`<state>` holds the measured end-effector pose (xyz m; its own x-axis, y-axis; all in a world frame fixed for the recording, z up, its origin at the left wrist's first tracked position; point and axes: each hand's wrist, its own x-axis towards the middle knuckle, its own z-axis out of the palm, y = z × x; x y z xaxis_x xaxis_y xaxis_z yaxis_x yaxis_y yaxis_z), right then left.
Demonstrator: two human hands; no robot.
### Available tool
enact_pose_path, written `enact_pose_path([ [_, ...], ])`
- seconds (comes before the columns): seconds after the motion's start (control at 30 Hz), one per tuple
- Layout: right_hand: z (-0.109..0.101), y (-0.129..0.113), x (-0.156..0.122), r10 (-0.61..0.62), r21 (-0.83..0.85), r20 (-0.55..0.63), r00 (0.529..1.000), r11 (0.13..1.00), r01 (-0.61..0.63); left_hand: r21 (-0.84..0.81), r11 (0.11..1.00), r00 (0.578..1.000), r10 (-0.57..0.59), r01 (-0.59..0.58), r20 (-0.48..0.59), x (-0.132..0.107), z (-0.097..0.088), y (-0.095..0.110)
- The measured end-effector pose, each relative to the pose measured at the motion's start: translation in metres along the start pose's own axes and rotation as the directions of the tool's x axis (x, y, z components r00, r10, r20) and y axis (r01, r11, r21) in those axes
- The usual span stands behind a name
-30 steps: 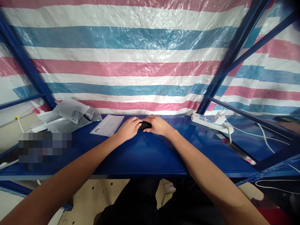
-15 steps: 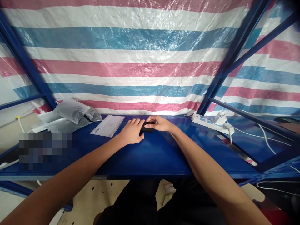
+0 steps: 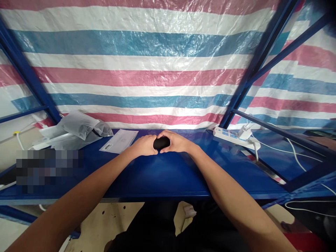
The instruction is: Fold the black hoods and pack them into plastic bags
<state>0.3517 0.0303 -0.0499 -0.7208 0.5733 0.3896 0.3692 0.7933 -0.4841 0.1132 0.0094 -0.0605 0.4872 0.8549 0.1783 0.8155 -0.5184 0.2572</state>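
Between my two hands, over the blue tabletop point(image 3: 157, 178), is a small black object point(image 3: 161, 143) with a rounded outline; its exact kind does not show. My left hand point(image 3: 146, 145) curls round its left side, thumb toward me. From the right, my right hand point(image 3: 173, 141) wraps it in the same way, fingers at the far side and thumb at the near side. The fingertips of both hands nearly meet. Just left of my left hand lies a flat white packet point(image 3: 119, 140) with a small printed label.
Crumpled translucent plastic bags point(image 3: 76, 129) lie at the back left, beside a pixelated patch. A white power strip point(image 3: 233, 137) with plugs and cables sits at the right. Blue metal posts point(image 3: 240, 91) frame the table, with a striped plastic sheet point(image 3: 147, 77) behind.
My left hand has slid from on top of the black object to its left side. My right hand has turned and wrapped its right side, so more of the object's rounded face shows.
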Motion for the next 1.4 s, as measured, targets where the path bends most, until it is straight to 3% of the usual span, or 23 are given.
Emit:
enact_pose_path([
  [0.2, 0.008, 0.000, 0.003, 0.079, -0.035, -0.034, 0.996, 0.996, -0.080, 0.099, 0.993, 0.974, 0.088, -0.069, -0.208, -0.017, 0.008, 0.001],
  [0.3, 0.010, -0.003, 0.004, 0.177, 0.101, -0.056, 0.983, 0.980, -0.171, 0.070, 0.997, 0.978, 0.055, -0.042, -0.203, -0.023, 0.008, 0.002],
  [0.43, 0.014, -0.003, 0.002, 0.283, 0.350, 0.058, 0.957, 0.892, -0.285, -0.011, 1.000, 0.987, -0.005, 0.003, -0.160, -0.021, 0.004, 0.000],
  [0.6, 0.018, -0.004, 0.005, 0.073, 0.303, -0.094, 0.993, 0.952, -0.041, -0.116, 0.991, 0.985, -0.090, 0.073, -0.146, -0.017, -0.001, -0.011],
  [0.67, 0.018, -0.007, 0.007, 0.022, 0.269, -0.111, 0.994, 0.963, 0.009, -0.174, 0.983, 0.988, -0.076, 0.052, -0.134, -0.018, -0.005, -0.017],
  [0.8, 0.017, -0.010, 0.010, 0.024, 0.298, -0.117, 0.993, 0.954, 0.012, -0.252, 0.964, 0.991, 0.056, -0.085, -0.118, -0.021, -0.014, -0.028],
  [0.97, 0.013, -0.010, 0.011, 0.025, 0.429, -0.094, 0.995, 0.903, 0.018, -0.205, 0.971, 0.990, 0.106, -0.123, -0.094, -0.022, -0.023, -0.028],
  [1.1, 0.010, -0.005, 0.010, 0.187, 0.572, -0.092, 0.978, 0.814, -0.101, -0.123, 0.985, 0.977, 0.097, -0.122, -0.190, -0.021, -0.027, -0.034],
  [1.23, 0.003, 0.010, 0.008, 0.322, 0.674, -0.199, 0.926, 0.731, -0.110, 0.009, 1.000, 0.963, -0.020, 0.023, -0.267, -0.022, -0.030, -0.066],
  [1.33, -0.006, 0.029, 0.004, 0.386, 0.655, -0.308, 0.869, 0.749, -0.101, 0.117, 0.965, 0.942, -0.197, 0.235, -0.272, -0.024, -0.031, -0.098],
  [1.4, -0.010, 0.043, 0.001, 0.408, 0.622, -0.367, 0.836, 0.776, -0.105, 0.169, 0.923, 0.927, -0.310, 0.347, -0.209, -0.025, -0.032, -0.114],
])
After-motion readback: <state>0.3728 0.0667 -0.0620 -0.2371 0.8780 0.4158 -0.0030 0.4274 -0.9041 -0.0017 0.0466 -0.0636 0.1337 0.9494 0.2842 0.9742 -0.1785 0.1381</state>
